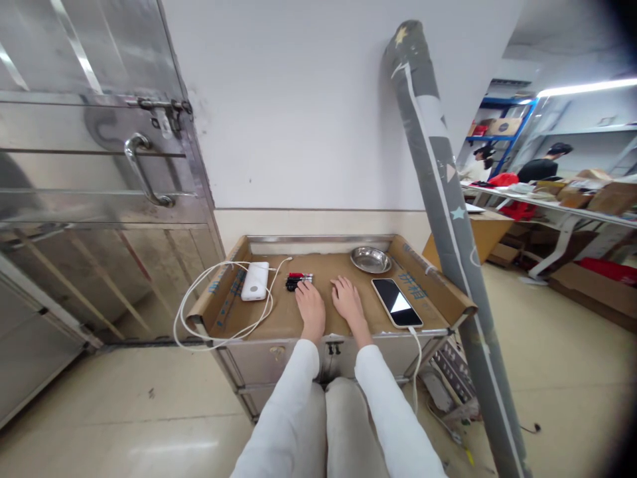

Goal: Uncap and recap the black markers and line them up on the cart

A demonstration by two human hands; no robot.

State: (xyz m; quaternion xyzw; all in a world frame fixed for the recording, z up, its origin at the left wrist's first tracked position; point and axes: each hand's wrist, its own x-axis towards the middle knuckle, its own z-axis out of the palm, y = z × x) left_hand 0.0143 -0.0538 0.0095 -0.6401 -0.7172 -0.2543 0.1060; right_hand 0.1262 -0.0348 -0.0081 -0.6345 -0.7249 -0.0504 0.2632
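My left hand (311, 309) rests on the cardboard-covered cabinet top, with its fingers stretched forward and holding nothing that I can see. Its fingertips are at the near edge of a small cluster of red and black pieces with silvery ends (299, 279); whether they touch is unclear, and their kind is too small to make out. My right hand (347, 302) lies palm down on the brown cardboard (331, 265), fingers slightly apart. To its right is a phone (397, 303) with a dark screen and a white cable plugged in. Behind it sits a shallow round metal dish (371, 259).
A white power bank (255, 281) lies at the left, its white cable (182, 325) looping over the edge. A long grey wrapped roll (448, 192) leans against the wall at right. A metal door (99, 166) stands at left. Two people sit in the background.
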